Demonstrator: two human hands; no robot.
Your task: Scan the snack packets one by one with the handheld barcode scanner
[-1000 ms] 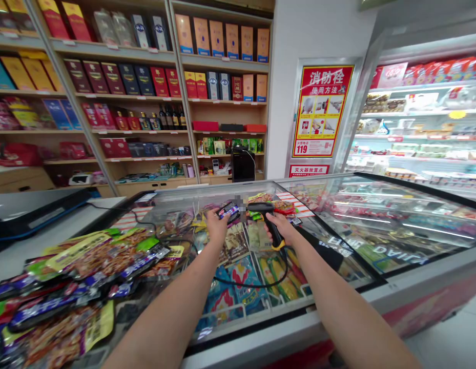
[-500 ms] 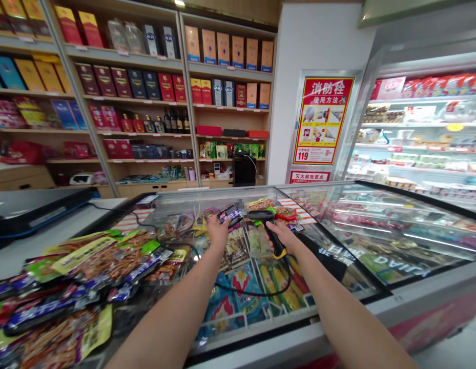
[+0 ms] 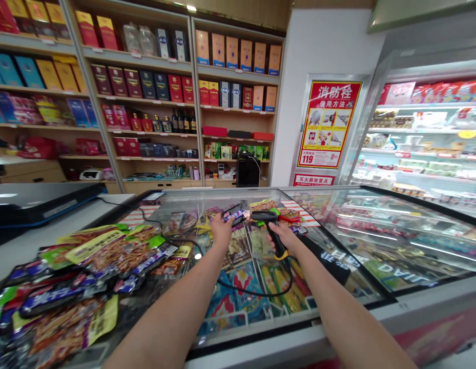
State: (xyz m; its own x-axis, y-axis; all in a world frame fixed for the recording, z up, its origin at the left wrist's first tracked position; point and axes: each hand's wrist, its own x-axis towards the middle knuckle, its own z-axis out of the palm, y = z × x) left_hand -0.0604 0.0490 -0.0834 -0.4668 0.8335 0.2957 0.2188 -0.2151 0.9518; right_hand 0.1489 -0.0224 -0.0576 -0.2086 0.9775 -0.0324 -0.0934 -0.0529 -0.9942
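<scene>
My right hand (image 3: 284, 239) is closed round the handle of a black and yellow barcode scanner (image 3: 265, 217), whose head points left. A small dark snack packet (image 3: 234, 211) with blue and white print is pinched in my left hand (image 3: 222, 228), just in front of the scanner head. The scanner's black cable (image 3: 256, 294) loops down over the freezer's glass lid. Behind the scanner lie more snack packets (image 3: 287, 215) on the glass. To the left of my left arm spreads a pile of snack packets (image 3: 107, 256) in yellow, green and blue.
A chest freezer (image 3: 256, 333) with a glass top holds bagged goods below my arms. At the left a flat black device (image 3: 41, 200) stands on a white counter (image 3: 122, 201). Shelves of boxes (image 3: 195, 72) line the back wall, and a lit refrigerated display (image 3: 422, 143) is at the right.
The whole scene has shifted slightly right in view. Both hands keep their holds, with the packet still held before the scanner head.
</scene>
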